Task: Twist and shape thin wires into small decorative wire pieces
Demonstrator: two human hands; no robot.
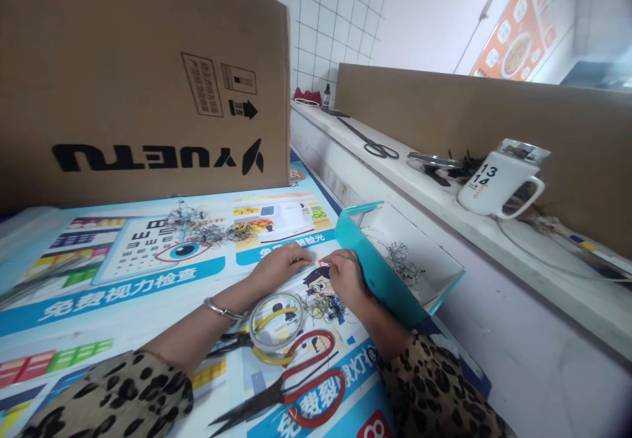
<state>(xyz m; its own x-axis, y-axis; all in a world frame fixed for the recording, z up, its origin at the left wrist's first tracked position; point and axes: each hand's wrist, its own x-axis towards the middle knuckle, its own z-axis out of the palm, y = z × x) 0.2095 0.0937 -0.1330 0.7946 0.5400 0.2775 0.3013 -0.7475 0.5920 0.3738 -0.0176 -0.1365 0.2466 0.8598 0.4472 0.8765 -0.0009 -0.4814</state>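
My left hand (279, 263) and my right hand (345, 276) rest close together on a printed poster (148, 280) that covers the table. Their fingertips pinch together toward each other, on something too small to make out. A silver bangle is on my left wrist. Just below my hands lie a small pile of wire pieces (326, 307), a round clear container (276, 323) with yellow bands inside, and red-handled scissors (296, 392). My right hand is next to a teal-edged open box (380, 273) that holds more wire pieces (401, 261).
A big cardboard box (143, 76) stands at the back left. Heaps of wire bits (207, 227) lie on the poster before it. On the white ledge to the right are a white mug (494, 181), black scissors (372, 145) and a cardboard panel (494, 122).
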